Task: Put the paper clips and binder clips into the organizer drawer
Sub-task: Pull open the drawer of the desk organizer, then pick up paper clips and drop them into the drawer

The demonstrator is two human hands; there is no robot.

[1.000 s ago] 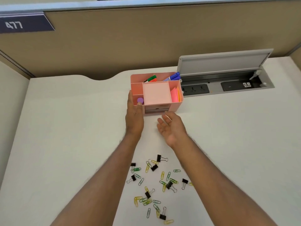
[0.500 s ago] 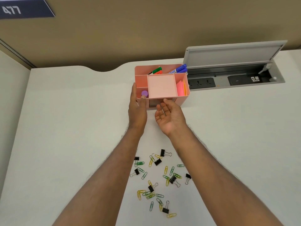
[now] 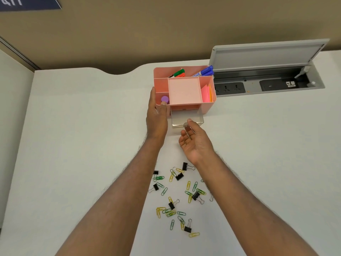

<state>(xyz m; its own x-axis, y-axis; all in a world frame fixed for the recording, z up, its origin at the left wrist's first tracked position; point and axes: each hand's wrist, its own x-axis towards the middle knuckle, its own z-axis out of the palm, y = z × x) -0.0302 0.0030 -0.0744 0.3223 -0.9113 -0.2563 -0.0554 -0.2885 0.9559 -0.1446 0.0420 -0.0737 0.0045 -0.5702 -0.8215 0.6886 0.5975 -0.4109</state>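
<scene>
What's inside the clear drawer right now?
The clear drawer is pulled partly out of the pink organizer. The exposed part looks empty, with no clips in it. Its back part is hidden under the organizer. The right hand is at its front handle.

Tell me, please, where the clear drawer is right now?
In the head view, the clear drawer juts out of the pink organizer's front, between the left hand and right hand.
</scene>
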